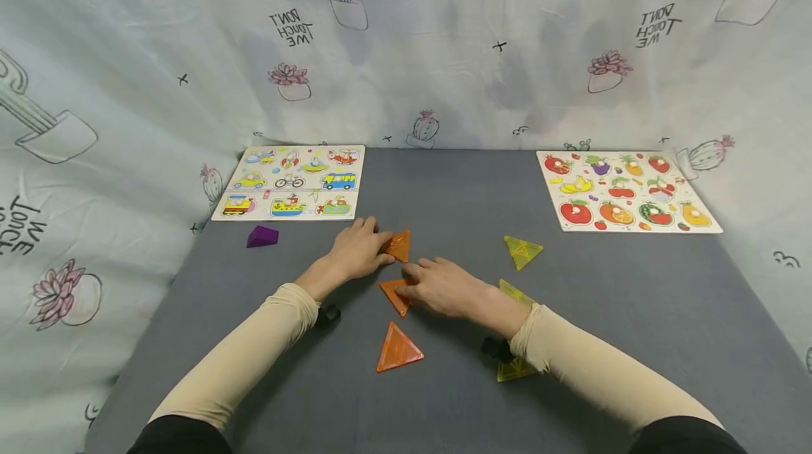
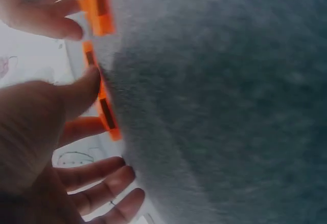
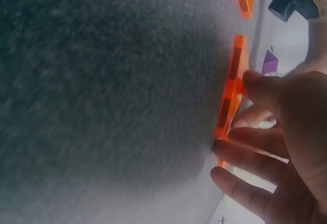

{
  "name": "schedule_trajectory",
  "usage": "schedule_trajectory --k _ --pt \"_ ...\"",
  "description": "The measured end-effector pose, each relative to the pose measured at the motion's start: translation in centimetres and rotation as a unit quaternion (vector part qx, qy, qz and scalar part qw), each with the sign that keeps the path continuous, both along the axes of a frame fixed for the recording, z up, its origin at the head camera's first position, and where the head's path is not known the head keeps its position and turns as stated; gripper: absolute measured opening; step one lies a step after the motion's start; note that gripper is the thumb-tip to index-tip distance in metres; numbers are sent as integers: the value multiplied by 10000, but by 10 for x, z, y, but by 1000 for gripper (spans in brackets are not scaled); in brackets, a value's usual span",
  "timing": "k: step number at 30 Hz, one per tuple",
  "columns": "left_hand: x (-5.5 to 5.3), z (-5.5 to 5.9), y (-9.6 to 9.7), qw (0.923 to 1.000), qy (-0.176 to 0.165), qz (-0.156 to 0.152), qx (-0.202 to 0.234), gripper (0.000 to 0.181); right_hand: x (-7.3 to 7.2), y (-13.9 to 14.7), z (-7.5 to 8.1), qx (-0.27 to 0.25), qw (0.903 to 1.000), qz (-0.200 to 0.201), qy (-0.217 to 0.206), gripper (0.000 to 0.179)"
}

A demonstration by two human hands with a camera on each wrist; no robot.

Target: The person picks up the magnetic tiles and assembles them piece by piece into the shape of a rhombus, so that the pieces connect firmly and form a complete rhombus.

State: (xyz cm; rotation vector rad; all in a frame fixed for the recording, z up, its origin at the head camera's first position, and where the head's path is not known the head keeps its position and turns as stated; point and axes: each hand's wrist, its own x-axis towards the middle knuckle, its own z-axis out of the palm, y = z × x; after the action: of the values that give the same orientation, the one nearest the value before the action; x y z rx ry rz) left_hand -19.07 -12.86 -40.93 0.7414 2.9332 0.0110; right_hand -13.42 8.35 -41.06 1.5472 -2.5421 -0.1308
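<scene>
Three translucent orange triangle tiles form a column on the grey table. My left hand (image 1: pixel 358 249) pinches the farthest orange tile (image 1: pixel 399 246) at its left side; the left wrist view shows the thumb on its edge and a finger behind. Just nearer, my right hand (image 1: pixel 447 288) holds the middle orange tile (image 1: pixel 395 293) between thumb and fingers, covering its right part. In the right wrist view this tile (image 3: pixel 231 88) lies low along the table surface. The nearest orange tile (image 1: pixel 398 350) lies flat, touched by neither hand.
Yellow triangle tiles (image 1: pixel 523 252) lie in a column to the right, partly under the right forearm. A purple block (image 1: pixel 262 236) sits at the left, before a vehicle puzzle board (image 1: pixel 269 184). A fruit puzzle board (image 1: pixel 599 201) lies at the back right. Printed cloth (image 1: pixel 444 38) hangs behind.
</scene>
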Motion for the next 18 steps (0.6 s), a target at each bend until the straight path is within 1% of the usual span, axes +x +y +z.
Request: schedule_trajectory --k 3,5,8,11,12,13,15,16,17,18 --pt "-1 0 0 9997 231 -53 116 47 -1 6 2 -189 9994 -265 90 24" --pt "-2 0 1 9995 239 23 199 45 -2 10 2 -347 9981 -506 100 26" --pt "-4 1 5 9995 182 159 204 52 -2 14 0 -555 9947 -847 172 34" --pt "-5 -1 12 9994 241 211 119 57 -1 13 -2 -718 9906 -1133 252 38" --pt "-5 -1 14 9993 276 216 94 58 0 13 -2 -732 9894 -1223 261 38" --pt "-4 -1 15 9993 276 237 100 57 1 11 -2 -753 9880 -1332 184 38" --pt "-3 0 16 9991 231 306 179 53 2 10 -1 -823 9834 -1600 -221 40" --pt "-2 1 15 9988 152 361 311 51 2 9 0 -874 9784 -1770 -612 41" --pt "-1 3 13 9980 57 408 483 48 1 9 1 -941 9717 -1921 -997 44" --pt "0 4 11 9966 -62 458 685 45 0 10 3 -1048 9622 -2078 -1417 45"
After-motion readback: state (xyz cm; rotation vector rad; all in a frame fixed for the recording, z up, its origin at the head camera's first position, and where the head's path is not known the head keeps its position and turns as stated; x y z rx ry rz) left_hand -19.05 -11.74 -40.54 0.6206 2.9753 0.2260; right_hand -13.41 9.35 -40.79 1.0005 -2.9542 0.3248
